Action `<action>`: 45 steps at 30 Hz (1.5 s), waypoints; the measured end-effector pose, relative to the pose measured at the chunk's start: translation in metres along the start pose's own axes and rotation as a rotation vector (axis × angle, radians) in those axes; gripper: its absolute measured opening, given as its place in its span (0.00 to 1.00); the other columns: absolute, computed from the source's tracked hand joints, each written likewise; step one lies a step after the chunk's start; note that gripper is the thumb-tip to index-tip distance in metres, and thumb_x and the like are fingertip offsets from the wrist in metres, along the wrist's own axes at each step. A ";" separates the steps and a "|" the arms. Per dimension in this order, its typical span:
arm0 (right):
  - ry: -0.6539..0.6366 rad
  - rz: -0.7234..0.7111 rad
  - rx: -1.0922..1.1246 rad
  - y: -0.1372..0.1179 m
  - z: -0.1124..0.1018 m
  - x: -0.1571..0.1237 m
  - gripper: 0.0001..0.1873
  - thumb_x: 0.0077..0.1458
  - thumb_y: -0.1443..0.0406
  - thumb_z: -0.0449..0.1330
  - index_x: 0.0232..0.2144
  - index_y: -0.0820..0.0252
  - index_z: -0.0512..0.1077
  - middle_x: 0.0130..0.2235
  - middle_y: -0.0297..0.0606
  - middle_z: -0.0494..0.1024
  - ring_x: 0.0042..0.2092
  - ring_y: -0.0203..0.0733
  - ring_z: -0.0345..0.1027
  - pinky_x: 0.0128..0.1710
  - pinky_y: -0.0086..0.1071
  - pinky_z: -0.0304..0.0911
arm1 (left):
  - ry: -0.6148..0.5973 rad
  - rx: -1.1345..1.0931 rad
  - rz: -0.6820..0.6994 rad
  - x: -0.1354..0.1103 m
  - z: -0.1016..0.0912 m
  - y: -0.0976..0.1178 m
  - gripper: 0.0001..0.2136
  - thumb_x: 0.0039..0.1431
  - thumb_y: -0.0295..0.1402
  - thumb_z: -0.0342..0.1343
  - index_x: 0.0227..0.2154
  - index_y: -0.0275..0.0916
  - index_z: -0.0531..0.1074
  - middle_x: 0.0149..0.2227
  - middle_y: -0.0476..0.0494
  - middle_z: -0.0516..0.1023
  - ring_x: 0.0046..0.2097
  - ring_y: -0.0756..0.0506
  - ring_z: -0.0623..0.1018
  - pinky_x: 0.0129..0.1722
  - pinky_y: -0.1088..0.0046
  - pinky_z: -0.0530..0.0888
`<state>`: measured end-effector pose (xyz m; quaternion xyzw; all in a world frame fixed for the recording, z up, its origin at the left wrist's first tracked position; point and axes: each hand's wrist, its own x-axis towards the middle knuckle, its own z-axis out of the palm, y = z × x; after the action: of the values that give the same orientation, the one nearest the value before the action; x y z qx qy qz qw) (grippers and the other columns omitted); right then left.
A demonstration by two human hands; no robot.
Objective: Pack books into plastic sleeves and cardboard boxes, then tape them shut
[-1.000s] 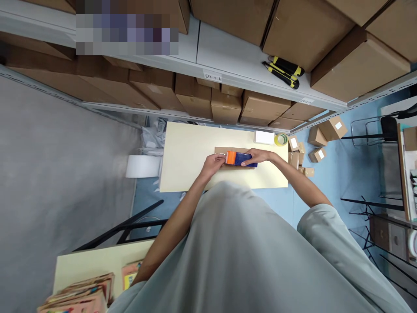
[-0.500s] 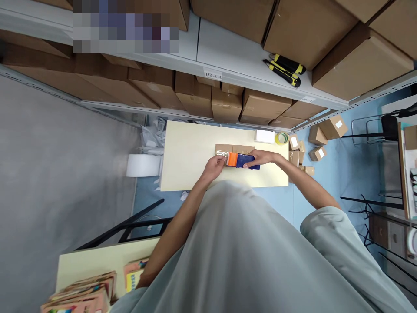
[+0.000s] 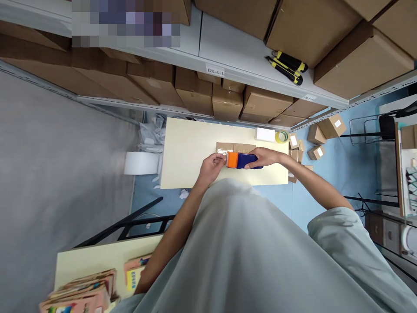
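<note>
A dark-blue and orange oblong item (image 3: pixel 245 160) lies level between my hands, low over the front half of the cream table (image 3: pixel 185 152); its exact kind does not show. My right hand (image 3: pixel 263 157) is wrapped round its blue end, thumb on the near side. At the pale edge beside the orange part, my left hand (image 3: pixel 211 167) has its fingertips pinched together. Right behind the item is a flat cardboard box (image 3: pixel 241 146) with shiny clear tape on its left part, partly covered by the item and my fingers.
A white box (image 3: pixel 264 134) and a yellow-green tape roll (image 3: pixel 282 137) stand at the table's back right. Shelves of cardboard boxes (image 3: pixel 227 104) rise behind, with box cutters (image 3: pixel 286 67) on one. A white roll (image 3: pixel 141 163) is left; books (image 3: pixel 84 291) lie lower left.
My right hand and the item's blue end have shifted slightly right. The left fingers stay at the pale end, a little more curled. The view has tilted slightly.
</note>
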<state>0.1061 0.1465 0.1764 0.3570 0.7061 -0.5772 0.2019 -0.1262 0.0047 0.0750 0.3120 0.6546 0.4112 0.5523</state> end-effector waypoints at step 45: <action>-0.027 0.334 -0.035 0.033 -0.037 0.006 0.41 0.36 0.29 0.75 0.26 0.61 0.77 0.25 0.35 0.78 0.26 0.35 0.68 0.28 0.29 0.65 | -0.038 -0.053 -0.221 0.079 -0.060 -0.045 0.17 0.43 0.45 0.75 0.28 0.36 0.80 0.20 0.52 0.70 0.23 0.52 0.64 0.24 0.74 0.63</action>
<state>0.1309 0.1866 0.1594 0.4579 0.6444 -0.5279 0.3106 -0.1987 0.0398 0.0012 0.2311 0.6631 0.3590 0.6148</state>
